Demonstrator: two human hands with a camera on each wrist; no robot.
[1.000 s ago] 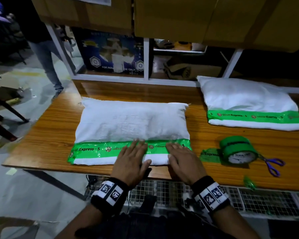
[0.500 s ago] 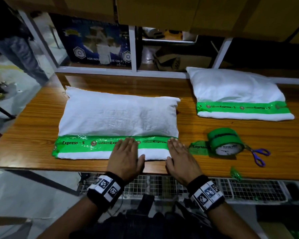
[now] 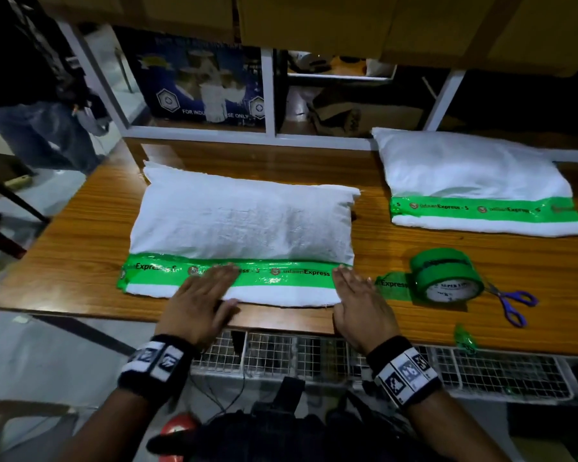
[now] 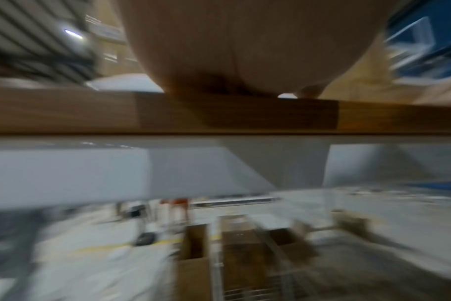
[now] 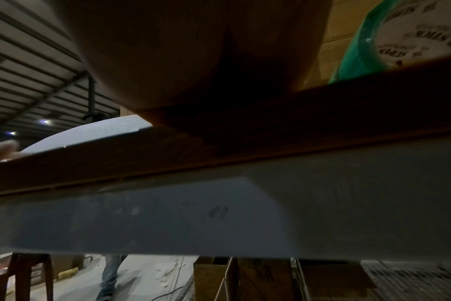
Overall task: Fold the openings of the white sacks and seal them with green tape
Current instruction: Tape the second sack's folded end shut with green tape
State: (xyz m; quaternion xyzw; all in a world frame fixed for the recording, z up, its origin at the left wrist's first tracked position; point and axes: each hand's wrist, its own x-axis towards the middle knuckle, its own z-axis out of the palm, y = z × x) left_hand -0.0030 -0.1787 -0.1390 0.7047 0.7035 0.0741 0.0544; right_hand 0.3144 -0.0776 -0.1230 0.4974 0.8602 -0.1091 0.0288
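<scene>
A white sack (image 3: 244,218) lies on the wooden table (image 3: 80,261), its folded near edge covered by a strip of green tape (image 3: 281,276). My left hand (image 3: 201,295) lies flat with straight fingers on the tape's middle. My right hand (image 3: 357,298) lies flat at the sack's right end, fingers straight, touching the tape's end. A second white sack (image 3: 464,175) with green tape (image 3: 481,210) across it lies at the back right. The green tape roll (image 3: 446,275) stands right of my right hand, also in the right wrist view (image 5: 389,40). Both wrist views show only the palms and the table edge.
Purple-handled scissors (image 3: 511,301) lie right of the roll. A crumpled green tape scrap (image 3: 464,336) sits at the table's front edge. White shelf frames (image 3: 267,91) and cardboard boxes stand behind. A wire rack (image 3: 481,371) sits below the table. A person's legs (image 3: 37,128) stand at the left.
My two hands have slid apart along the tape: the left toward the left, the right out to the sack's right end. The head camera moved closer.
</scene>
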